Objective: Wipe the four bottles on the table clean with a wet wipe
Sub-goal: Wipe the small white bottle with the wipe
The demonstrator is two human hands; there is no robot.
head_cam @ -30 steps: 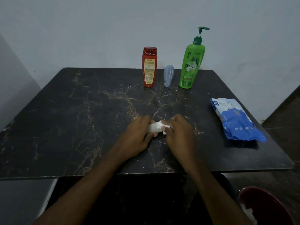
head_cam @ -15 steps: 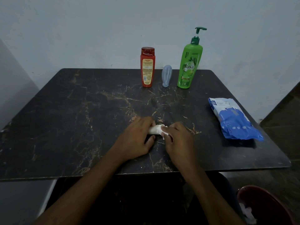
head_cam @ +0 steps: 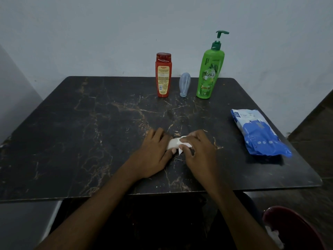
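Note:
Near the middle of the dark marble table (head_cam: 72, 134), my left hand (head_cam: 153, 154) grips a small white bottle (head_cam: 172, 144) that lies on its side. My right hand (head_cam: 201, 153) holds a white wet wipe (head_cam: 186, 145) pressed against the bottle's right end, and most of the bottle is hidden by my fingers. At the back of the table stand a red bottle (head_cam: 163, 76), a small pale blue bottle (head_cam: 184, 86) and a tall green pump bottle (head_cam: 209, 73), all upright in a row.
A blue and white pack of wet wipes (head_cam: 259, 134) lies near the table's right edge. A dark red bin (head_cam: 295, 230) with white scraps inside sits on the floor at the lower right. A pale wall rises behind the table.
My right hand has kept working the wipe over the end of the white bottle, with its fingers shifting slightly. The left hand keeps its hold, and the three standing bottles are unmoved.

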